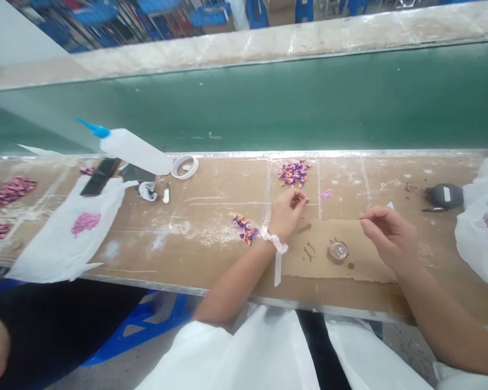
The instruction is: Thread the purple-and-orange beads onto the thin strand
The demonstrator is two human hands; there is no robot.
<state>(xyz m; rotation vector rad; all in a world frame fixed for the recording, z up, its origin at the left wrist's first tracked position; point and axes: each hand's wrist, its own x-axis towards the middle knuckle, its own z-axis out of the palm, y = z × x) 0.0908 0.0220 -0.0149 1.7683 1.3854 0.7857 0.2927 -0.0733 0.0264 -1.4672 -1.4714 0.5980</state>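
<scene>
My left hand (287,214), a pale scrunchie at its wrist, is closed in a pinch above the table, just below a pile of small purple and orange pieces (295,173). Whatever sits in its fingertips is too small to name. To the right, my right hand (390,235) pinches thumb to forefinger over the edge of a brown paper sheet (374,265); a tiny dark speck shows at the tips. Between the hands, a small round brownish dish (337,252) stands on the sheet beside thin dark bits (308,252). Tiny pink beads (325,195) lie near my left hand.
More purple and orange pieces (246,229) lie left of my wrist. Further left are a tape roll (185,167), a white bottle with a blue nozzle (134,151) and a white bag (61,238) bearing pink beads. A black rounded object (445,196) lies at right.
</scene>
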